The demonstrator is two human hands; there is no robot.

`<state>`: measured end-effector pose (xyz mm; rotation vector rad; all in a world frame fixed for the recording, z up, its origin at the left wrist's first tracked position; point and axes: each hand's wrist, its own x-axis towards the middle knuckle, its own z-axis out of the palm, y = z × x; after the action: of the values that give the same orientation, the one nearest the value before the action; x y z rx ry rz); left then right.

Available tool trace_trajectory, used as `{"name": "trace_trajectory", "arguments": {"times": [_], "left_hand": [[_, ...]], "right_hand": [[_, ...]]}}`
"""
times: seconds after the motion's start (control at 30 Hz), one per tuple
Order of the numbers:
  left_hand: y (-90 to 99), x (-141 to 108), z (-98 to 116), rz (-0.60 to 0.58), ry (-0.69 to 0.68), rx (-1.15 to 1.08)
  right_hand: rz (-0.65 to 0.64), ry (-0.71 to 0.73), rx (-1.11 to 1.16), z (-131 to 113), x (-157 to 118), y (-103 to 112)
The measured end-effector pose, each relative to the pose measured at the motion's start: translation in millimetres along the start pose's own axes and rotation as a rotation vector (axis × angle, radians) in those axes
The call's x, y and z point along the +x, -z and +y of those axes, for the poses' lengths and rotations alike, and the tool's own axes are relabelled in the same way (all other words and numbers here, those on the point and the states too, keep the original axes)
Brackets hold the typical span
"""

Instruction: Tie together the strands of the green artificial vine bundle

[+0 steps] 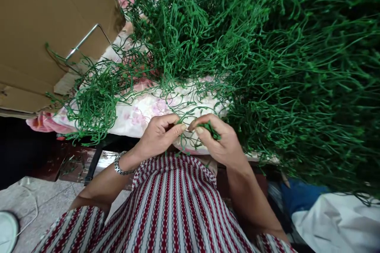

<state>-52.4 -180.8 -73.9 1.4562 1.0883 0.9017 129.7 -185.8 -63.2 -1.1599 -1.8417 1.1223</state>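
Note:
In front of my lap, my left hand pinches a thin green stem between thumb and forefinger; it looks like a plastic plant stem with small branches. Close beside it, my right hand is closed around a small bunch of green pieces, its thumb and forefinger tips near the left hand's. Whether those tips also hold the same stem I cannot tell. Under both hands lies a pale cloth with pink flowers, with loose stems strewn over it.
A large heap of green stems covers the right and back. To the left lies a smaller tangled pile, near a cardboard box and a bent metal rod. White fabric is at lower right.

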Motion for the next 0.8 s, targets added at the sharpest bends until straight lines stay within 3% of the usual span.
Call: {"name": "trace_trajectory", "arguments": {"times": [0.13,0.3,0.4,0.5,0.63,0.8], "left_hand": [[-9.0,1.3,2.3,0.159,-0.113,0.148],[-19.1,3.5,-4.3,0.25,-0.348,0.308],[-22.0,4.0,-9.8,0.309,-0.476,0.299],[-22.3,4.3,-12.5,0.335,-0.507,0.234],[-19.5,4.0,-10.2,0.229,-0.327,-0.006],[-14.8,1.3,-5.2,0.035,0.077,-0.678]], "right_hand": [[0.003,-0.056,0.07,3.2,4.5,-20.1],[0.055,-0.131,0.246,13.3,3.7,-31.3],[-0.012,-0.201,0.452,16.9,2.5,-31.7],[-0.086,-0.263,0.608,17.0,0.9,-31.7],[-0.124,-0.253,0.6,12.1,-1.1,-31.9],[-0.188,-0.154,0.514,7.8,-3.2,-27.3]]}}
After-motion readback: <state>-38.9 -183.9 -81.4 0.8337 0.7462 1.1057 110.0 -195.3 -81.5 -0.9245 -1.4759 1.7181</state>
